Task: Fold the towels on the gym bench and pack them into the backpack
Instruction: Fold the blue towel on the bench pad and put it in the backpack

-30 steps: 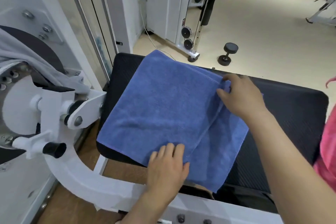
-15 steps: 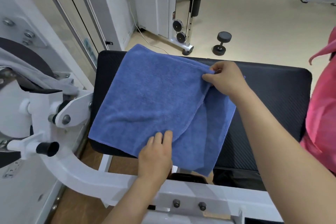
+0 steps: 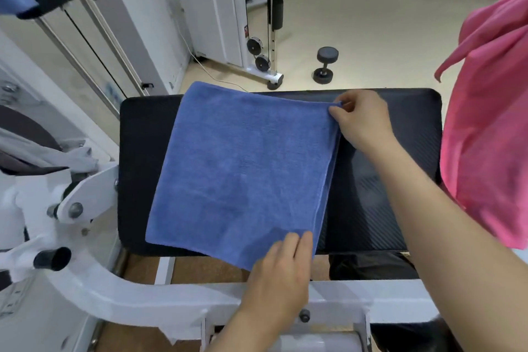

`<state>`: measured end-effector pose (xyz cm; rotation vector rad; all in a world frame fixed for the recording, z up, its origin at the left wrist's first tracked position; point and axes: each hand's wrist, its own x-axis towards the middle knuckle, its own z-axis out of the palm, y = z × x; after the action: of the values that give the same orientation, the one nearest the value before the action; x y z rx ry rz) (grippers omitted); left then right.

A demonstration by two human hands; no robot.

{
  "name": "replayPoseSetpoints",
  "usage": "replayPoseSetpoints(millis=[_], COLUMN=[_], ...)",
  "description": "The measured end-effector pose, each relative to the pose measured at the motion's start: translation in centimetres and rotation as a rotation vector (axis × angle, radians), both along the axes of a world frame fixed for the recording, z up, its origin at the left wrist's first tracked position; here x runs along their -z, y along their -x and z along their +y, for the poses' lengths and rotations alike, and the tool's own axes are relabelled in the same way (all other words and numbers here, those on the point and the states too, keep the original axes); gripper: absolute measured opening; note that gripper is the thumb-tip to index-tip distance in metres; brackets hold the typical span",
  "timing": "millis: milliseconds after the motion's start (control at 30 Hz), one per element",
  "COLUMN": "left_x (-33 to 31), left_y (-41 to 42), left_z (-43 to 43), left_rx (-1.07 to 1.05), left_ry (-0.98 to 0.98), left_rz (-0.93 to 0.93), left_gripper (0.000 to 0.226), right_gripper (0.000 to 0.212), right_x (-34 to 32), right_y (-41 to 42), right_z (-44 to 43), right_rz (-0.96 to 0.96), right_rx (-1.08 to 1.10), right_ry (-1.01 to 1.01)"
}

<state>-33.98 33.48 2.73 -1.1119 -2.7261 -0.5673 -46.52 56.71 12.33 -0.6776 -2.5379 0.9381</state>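
Right hand [image 3: 360, 120] pinches the far corner of a folded blue towel [image 3: 243, 168] on the black padded counter [image 3: 380, 208]; left hand [image 3: 281, 274] pinches its near corner.

Towel [image 3: 243, 168] lies on the bench pad [image 3: 380, 194], over its left half. Dumbbell [image 3: 325, 66] sits on the floor behind the bench; another towel [image 3: 491, 123] hangs at right.
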Motion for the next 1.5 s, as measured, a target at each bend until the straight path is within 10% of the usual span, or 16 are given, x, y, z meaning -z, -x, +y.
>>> replayPoseSetpoints(millis=[167, 767, 1133, 1333, 1500], left_x=[1.7, 2.6, 1.5, -4.8, -13.2], left_y=[-0.1, 0.6, 0.3, 3.1, 5.2], left_z=[1.5, 6.0, 4.3, -2.4, -9.4], left_rx=[0.043, 0.087, -0.017, -0.285, -0.246], left_ry=[0.106, 0.314, 0.222, -0.255, -0.48], left_rz=[-0.094, -0.175, -0.239, -0.448, -0.537], left_gripper=[0.076, 0.046, 0.066, 0.042, 0.031], right_gripper=[0.014, 0.029, 0.061, 0.019, 0.017], right_x=[1.9, 3.6, 4.2, 5.1, 0.5], right_y=[-0.3, -0.8, -6.1, -6.0, -6.9], right_z=[0.9, 1.8, 5.3, 2.7, -1.2], right_rz=[-0.048, 0.065, -0.206, 0.025, 0.094], right_rx=[-0.01, -0.168, -0.811, -0.722, -0.587], right_ry=[-0.139, -0.449, -1.008, -0.904, -0.279])
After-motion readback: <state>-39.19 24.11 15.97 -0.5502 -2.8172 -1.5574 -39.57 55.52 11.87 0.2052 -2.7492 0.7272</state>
